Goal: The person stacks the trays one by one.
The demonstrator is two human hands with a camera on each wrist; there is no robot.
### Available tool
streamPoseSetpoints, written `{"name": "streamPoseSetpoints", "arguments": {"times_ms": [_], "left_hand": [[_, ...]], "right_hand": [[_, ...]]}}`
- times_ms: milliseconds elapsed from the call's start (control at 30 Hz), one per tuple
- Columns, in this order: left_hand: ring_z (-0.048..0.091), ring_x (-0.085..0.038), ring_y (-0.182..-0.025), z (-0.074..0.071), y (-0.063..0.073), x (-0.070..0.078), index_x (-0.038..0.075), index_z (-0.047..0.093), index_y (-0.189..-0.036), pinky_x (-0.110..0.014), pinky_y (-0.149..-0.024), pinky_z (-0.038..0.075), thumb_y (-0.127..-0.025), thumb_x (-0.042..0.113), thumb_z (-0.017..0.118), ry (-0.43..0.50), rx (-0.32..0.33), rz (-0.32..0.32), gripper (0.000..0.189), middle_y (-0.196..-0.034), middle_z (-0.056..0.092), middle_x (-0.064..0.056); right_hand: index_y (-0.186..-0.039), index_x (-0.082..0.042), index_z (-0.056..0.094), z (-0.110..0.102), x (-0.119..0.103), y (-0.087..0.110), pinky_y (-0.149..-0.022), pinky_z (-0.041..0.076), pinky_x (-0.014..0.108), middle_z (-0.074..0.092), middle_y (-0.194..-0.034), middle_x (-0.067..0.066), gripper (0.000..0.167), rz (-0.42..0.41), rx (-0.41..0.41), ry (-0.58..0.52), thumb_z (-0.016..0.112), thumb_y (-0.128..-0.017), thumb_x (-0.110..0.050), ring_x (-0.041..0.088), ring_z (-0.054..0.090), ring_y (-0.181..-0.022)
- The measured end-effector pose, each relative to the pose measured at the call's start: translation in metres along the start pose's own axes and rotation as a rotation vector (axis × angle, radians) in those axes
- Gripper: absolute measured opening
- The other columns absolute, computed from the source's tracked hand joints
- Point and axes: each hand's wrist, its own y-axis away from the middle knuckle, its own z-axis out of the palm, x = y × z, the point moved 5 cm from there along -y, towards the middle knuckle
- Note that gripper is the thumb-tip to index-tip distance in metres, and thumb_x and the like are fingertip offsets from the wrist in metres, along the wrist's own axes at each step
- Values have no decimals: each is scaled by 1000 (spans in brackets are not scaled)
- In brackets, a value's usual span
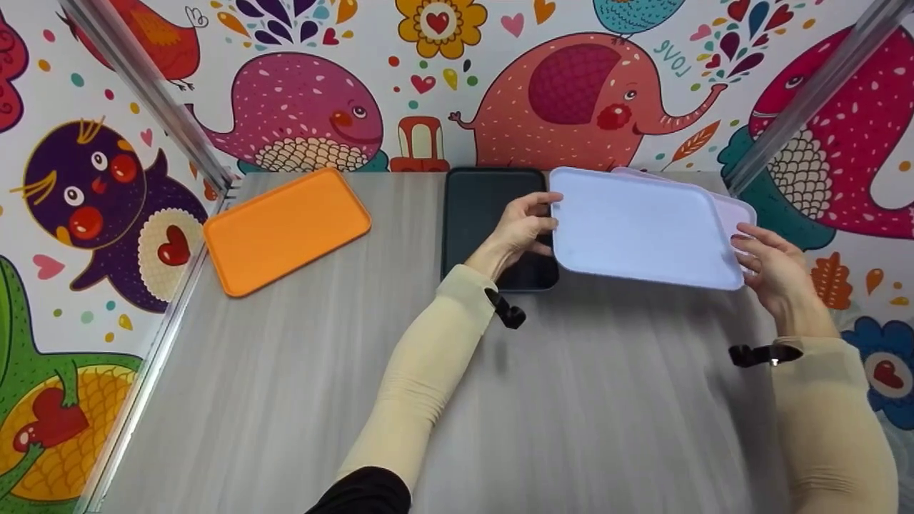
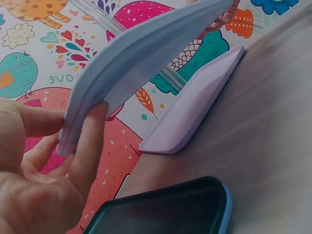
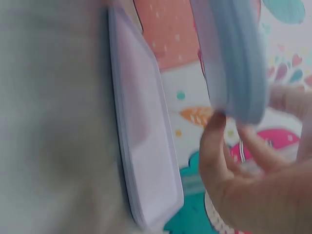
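A pale blue rectangular tray [image 1: 643, 225] is held up off the table by both hands, slightly tilted. My left hand [image 1: 520, 232] pinches its left short edge, thumb on one face and fingers on the other in the left wrist view. At the opposite short edge, my right hand [image 1: 778, 271] grips the rim between thumb and fingers. Behind and below it lies a pale pink tray [image 2: 195, 105], mostly hidden in the head view. Under my left hand is a black tray [image 1: 485, 207] on the table; a blue edge [image 2: 228, 207] shows along its side in the left wrist view.
An orange tray [image 1: 289, 232] lies angled at the back left of the grey wood-grain table [image 1: 321, 385]. Cartoon-printed walls [image 1: 428, 93] stand at the back and sides, with metal posts [image 1: 153, 93] at the corners.
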Motion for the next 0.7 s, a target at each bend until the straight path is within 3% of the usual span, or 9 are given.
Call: {"name": "streamPoseSetpoints", "arguments": {"times_ms": [200, 400, 600, 700], "left_hand": [[72, -23, -95, -9, 1, 1, 7, 67, -151, -37, -60, 68, -101, -10, 66, 79, 101, 41, 52, -127, 70, -12], [71, -21, -94, -10, 1, -1, 6, 69, -148, -37, -56, 67, -100, -12, 66, 129, 179, 76, 52, -125, 68, -9], [74, -22, -101, -11, 0, -2, 8, 70, -147, -37, -57, 68, -100, -11, 67, 128, 224, 108, 51, -132, 70, -14], [74, -23, -102, -11, 0, -4, 9, 70, -146, -36, -57, 68, -100, -10, 67, 126, 238, 111, 50, -136, 70, -16]], "right_hand": [[-140, -33, 62, 34, 9, 2, -87, 66, 24, 54, -132, -11, 53, -75, 153, -179, 85, -99, -8, 15, 53, -127], [-140, -25, 55, 79, 26, 0, -75, 68, 26, 44, -132, -4, 76, -312, 354, -426, 81, -86, 22, 19, 57, -123], [-149, -15, 49, 133, 53, 3, -77, 66, 23, 48, -136, 2, 76, -531, 383, -447, 70, -89, 28, 23, 62, -123], [-150, -11, 48, 155, 62, 3, -80, 65, 22, 52, -131, 3, 72, -566, 372, -406, 70, -92, 25, 20, 62, -116]]}}
